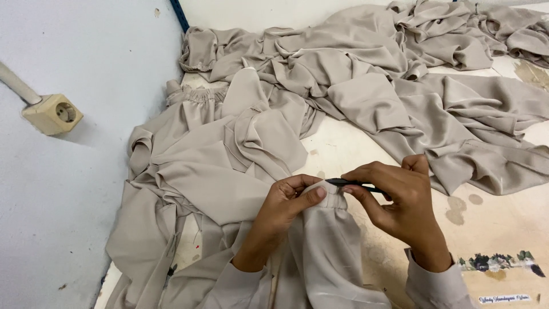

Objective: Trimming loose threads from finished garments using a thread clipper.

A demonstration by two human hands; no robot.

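Near the bottom centre, a slim dark pointed tool (354,183) lies almost level, long axis left to right, tip leftward at the gathered cuff of a beige fabric sleeve (329,240). The right hand (400,209) pinches the tool; the left hand (286,206) is closed on the cuff. More beige cloth (366,86) covers the pale worktable (503,223).

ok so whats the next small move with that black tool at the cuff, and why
Probably ease the tip of the black tool into the gathered cuff. The right hand holds its point right at the cuff's edge, and the left hand pinches the beige fabric taut there with the thumb.
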